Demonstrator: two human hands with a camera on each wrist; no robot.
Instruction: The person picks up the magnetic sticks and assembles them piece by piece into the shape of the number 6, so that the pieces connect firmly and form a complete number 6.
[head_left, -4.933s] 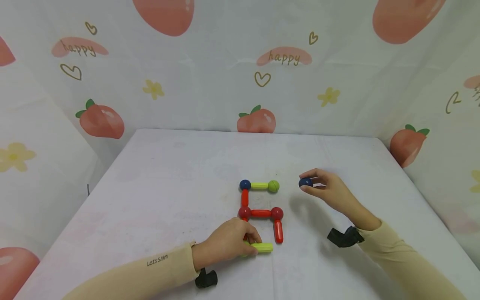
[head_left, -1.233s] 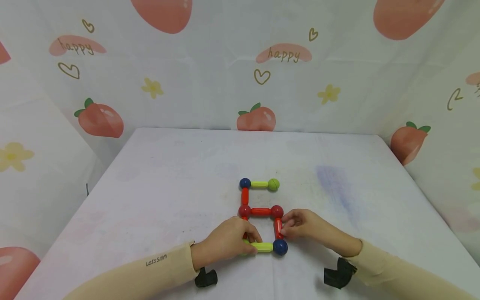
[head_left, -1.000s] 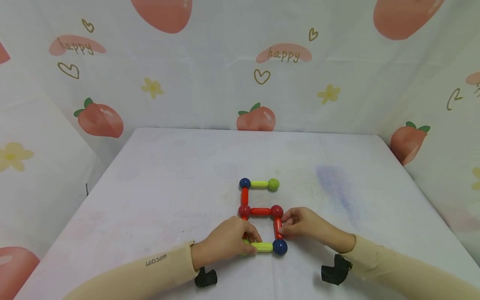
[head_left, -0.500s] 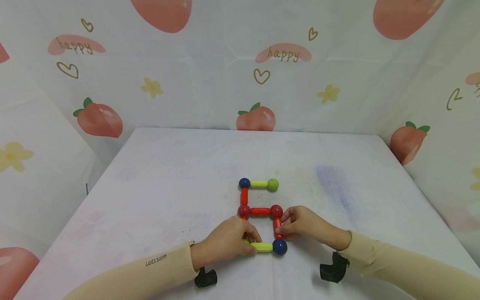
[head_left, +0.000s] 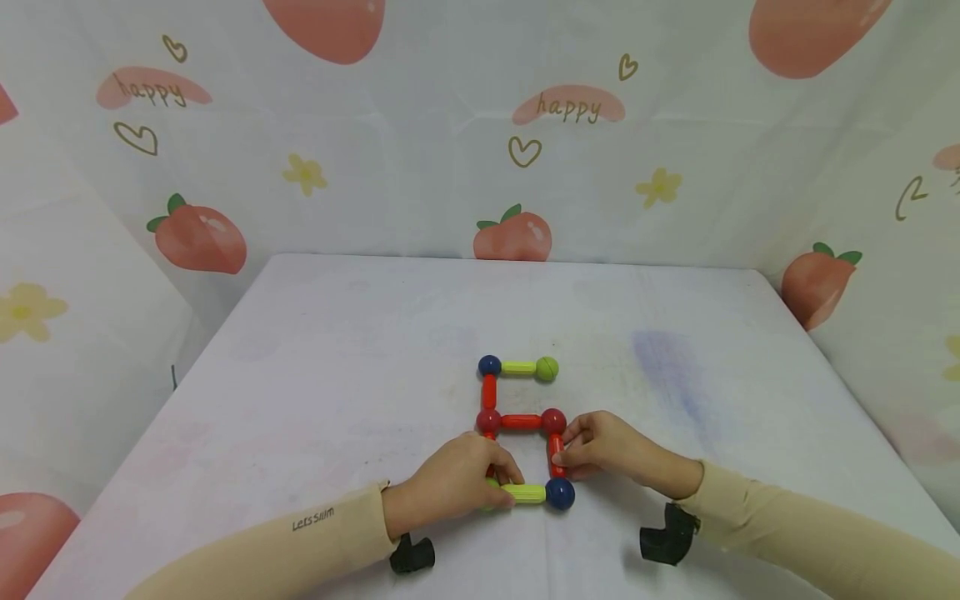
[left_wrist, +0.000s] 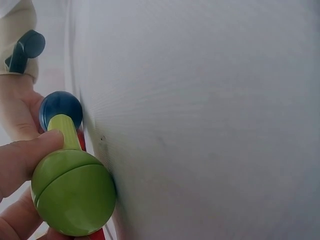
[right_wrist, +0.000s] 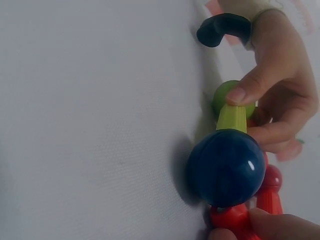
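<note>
A flat figure of magnetic rods and balls lies on the white table. My left hand (head_left: pixel 453 479) pinches the lower yellow-green rod (head_left: pixel 529 494) beside a green ball (left_wrist: pixel 75 195), which is mostly hidden by that hand in the head view. At the rod's right end sits a blue ball (head_left: pixel 559 493). My right hand (head_left: pixel 611 450) pinches the red rod (head_left: pixel 556 454) running up from this blue ball to a red ball (head_left: pixel 553 421). In the right wrist view, that rod's red end (right_wrist: pixel 231 217) meets the blue ball (right_wrist: pixel 227 167).
Farther up the figure are another red ball (head_left: pixel 488 421), a blue ball (head_left: pixel 490 367) and a green ball (head_left: pixel 547 368) joined by rods. The white tabletop (head_left: pixel 337 333) extends around it to a printed peach curtain (head_left: pixel 420 125).
My right hand has brought the blue ball from the right to the ends of the lower yellow-green rod and right red rod. It now grips that red rod. My left hand stays put.
</note>
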